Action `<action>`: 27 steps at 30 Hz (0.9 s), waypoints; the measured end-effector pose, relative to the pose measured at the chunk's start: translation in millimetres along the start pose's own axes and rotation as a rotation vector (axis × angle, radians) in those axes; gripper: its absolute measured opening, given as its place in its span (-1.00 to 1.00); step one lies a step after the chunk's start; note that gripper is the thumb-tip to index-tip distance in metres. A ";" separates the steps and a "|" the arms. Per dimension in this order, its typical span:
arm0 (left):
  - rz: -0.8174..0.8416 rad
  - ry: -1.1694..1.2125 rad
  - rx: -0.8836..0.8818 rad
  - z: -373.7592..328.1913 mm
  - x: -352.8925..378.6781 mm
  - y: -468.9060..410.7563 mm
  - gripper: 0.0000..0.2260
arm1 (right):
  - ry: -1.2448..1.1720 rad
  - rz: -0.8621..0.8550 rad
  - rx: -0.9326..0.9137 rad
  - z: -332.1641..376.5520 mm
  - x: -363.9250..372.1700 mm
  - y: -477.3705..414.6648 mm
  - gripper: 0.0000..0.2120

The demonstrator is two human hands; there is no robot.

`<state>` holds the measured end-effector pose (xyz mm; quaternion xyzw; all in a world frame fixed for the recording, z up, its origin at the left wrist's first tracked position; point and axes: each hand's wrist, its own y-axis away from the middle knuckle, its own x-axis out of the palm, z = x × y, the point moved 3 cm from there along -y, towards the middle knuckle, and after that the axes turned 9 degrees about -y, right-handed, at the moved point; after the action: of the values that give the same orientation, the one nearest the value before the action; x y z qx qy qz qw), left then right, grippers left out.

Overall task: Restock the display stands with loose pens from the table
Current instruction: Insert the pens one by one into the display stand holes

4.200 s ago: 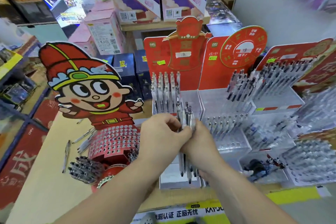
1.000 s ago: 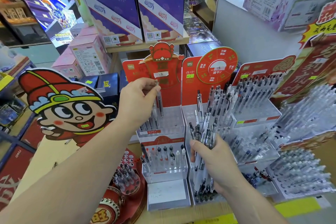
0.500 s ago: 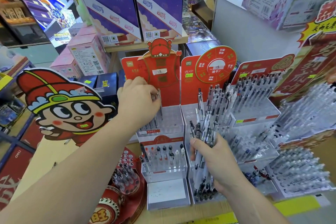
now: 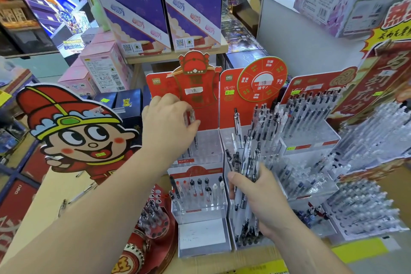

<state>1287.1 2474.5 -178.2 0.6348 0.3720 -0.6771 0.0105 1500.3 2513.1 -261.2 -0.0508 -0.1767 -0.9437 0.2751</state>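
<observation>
One view, head cam. Pinching a single pen [image 4: 192,116] upright in the left hand [image 4: 169,128], right over the top tier of the red display stand [image 4: 211,141], tip toward the slots just below. Clutching a bundle of pens [image 4: 246,162], also roughly upright, in the right hand [image 4: 264,199], lower down. Probably just needs lowering straight in.
</observation>
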 end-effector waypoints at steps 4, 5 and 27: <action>-0.041 0.325 0.046 -12.7 -24.7 35.6 -0.85 | -0.046 0.119 0.031 3.0 2.1 5.1 -0.84; 0.079 0.462 -0.027 -18.1 -25.5 47.2 -0.86 | -0.040 0.160 0.029 3.4 3.2 5.8 -0.86; 0.003 1.173 -0.659 2.0 -33.6 72.5 -0.90 | 0.175 0.497 0.170 -19.8 -6.8 10.5 -0.75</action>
<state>1327.2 2405.7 -184.8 0.8618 0.5023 -0.0711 0.0007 1511.7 2501.1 -277.7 0.0123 -0.2128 -0.8300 0.5155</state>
